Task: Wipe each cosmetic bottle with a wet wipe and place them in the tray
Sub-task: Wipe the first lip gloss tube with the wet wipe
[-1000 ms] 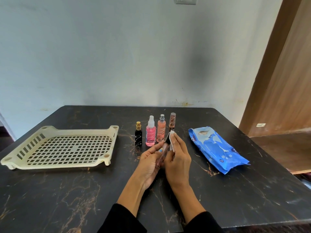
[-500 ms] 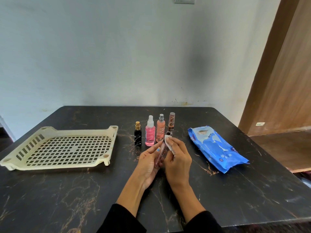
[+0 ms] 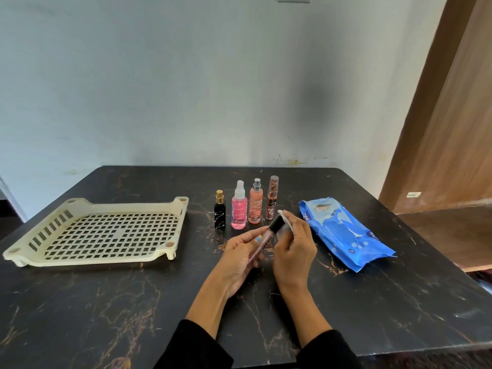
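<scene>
My left hand [image 3: 241, 255] grips a slim pink tube with a black cap [image 3: 266, 240], tilted up to the right above the table. My right hand [image 3: 294, 249] holds a white wet wipe [image 3: 285, 225] against the tube's cap end. Behind the hands stand several bottles in a row: a black bottle with a gold cap [image 3: 220, 213], a pink spray bottle [image 3: 238, 207], an orange spray bottle [image 3: 255, 203] and a brown tube [image 3: 272, 201]. The cream slotted tray [image 3: 170, 246] sits to the left with nothing in it.
A blue wet wipe pack [image 3: 343, 233] lies right of my hands on the dark marble table [image 3: 106, 302]. A wall runs behind the table. A wooden door and a lower wooden surface are at the right.
The wipe in my right hand has slid from the tube's tip down along its cap end. The tube has tilted a little more to the right in my left hand.
</scene>
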